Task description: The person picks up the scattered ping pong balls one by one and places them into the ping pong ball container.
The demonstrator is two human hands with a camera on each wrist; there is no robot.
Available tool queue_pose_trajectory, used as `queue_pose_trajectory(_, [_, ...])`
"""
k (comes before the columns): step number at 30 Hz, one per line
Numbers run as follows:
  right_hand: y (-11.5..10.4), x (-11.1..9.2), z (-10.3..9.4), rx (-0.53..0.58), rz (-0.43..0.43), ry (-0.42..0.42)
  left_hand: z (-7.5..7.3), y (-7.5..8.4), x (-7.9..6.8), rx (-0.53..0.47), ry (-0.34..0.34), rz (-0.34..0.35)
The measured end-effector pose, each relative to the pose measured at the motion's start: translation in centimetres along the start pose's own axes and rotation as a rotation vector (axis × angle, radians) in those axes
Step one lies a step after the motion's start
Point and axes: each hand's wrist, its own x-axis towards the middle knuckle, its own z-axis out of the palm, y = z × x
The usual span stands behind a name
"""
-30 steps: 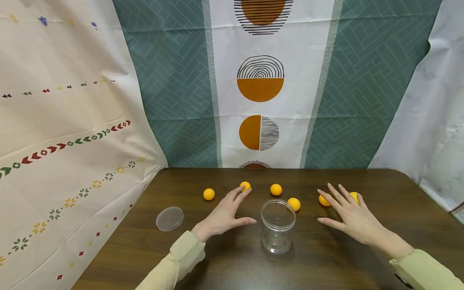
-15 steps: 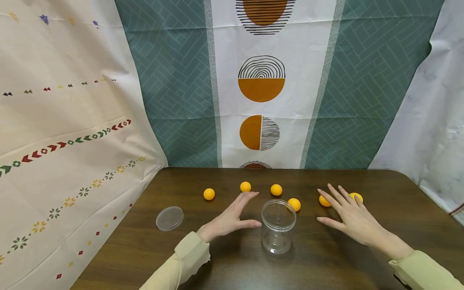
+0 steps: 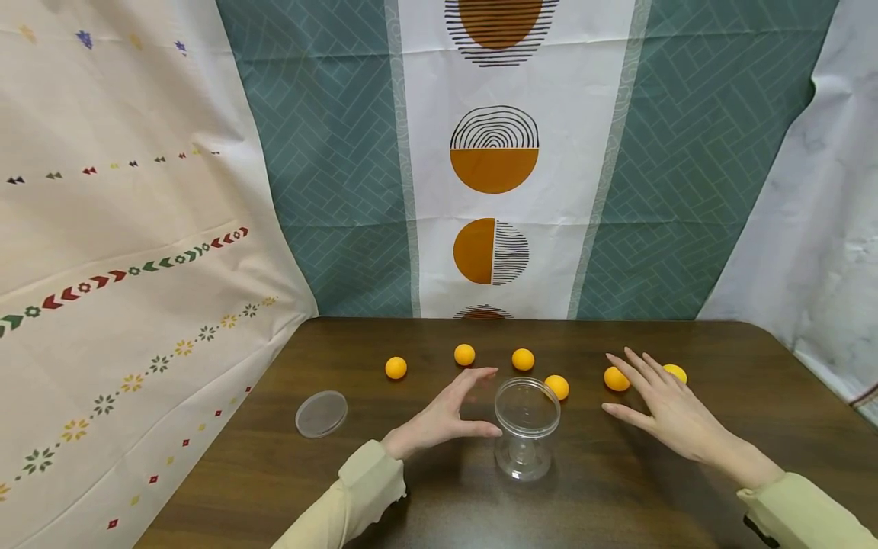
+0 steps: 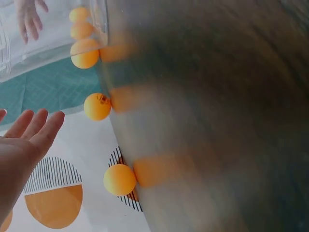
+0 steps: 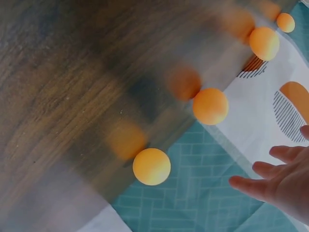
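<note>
Currently, my left hand (image 3: 444,415): thumb and fingers parted, empty.
Clear cylindrical plastic jar (image 3: 525,446): upright, just beside it at three o'clock; I'd best cup its wall softly.
My right hand (image 3: 672,415): fingers spread, empty.

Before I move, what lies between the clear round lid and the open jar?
The left hand, with bare tabletop between it and the lid; the head view shows this.

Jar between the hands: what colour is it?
The jar is clear, colourless; best in the head view.
</note>
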Motion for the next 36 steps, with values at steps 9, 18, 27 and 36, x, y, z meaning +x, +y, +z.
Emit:
queue_pose_trajectory(9, [0.4,0.2,-0.4,0.093,0.043,-0.02,0.5,0.2,0.4,-0.107,-0.004,0.002])
queue_pose_trajectory(18, [0.8,0.3,-1.0,0.159,0.089,-0.01,0.5,2.7,0.4,-0.173,-0.036,0.012])
queue_pose_trajectory(27, [1.6,0.8,-1.4,0.215,0.117,0.005,1.0,1.3,1.0,-0.201,-0.044,0.009])
queue_pose_trajectory(36, [2.6,1.2,-1.7,0.263,0.134,0.05,1.5,0.1,1.3,-0.205,-0.047,-0.011])
